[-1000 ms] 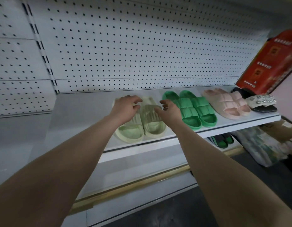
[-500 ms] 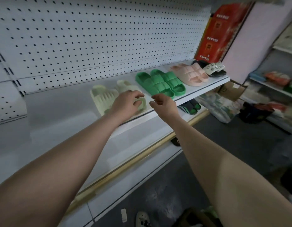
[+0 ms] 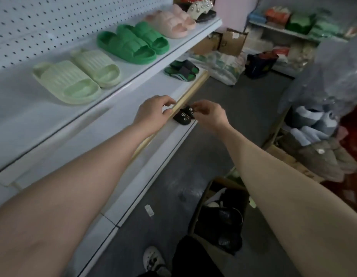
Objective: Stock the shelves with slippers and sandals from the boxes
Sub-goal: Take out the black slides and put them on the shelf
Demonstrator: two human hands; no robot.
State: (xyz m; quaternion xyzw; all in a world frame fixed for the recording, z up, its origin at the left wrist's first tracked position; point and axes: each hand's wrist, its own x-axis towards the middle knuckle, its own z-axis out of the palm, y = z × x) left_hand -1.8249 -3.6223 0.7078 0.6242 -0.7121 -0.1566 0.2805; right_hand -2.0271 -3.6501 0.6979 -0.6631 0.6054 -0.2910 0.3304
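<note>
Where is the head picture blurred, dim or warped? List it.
Head view: motion smear on the white perforated back panel at left; cluttered far shelving soft; grey floor by the open cardboard box dim; wide-angle stretch enlarges both forearms.

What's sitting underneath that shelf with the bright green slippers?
On the lower shelf, a pair of green-and-black sandals lies beneath the green slippers. The upper shelf hides anything further back on that level.

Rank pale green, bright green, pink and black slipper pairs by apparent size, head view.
1. Pale green pair, close to bright green pair; nearness clouds it.
2. Pink pair, farther.
3. Black pair, smallest though near.
</note>
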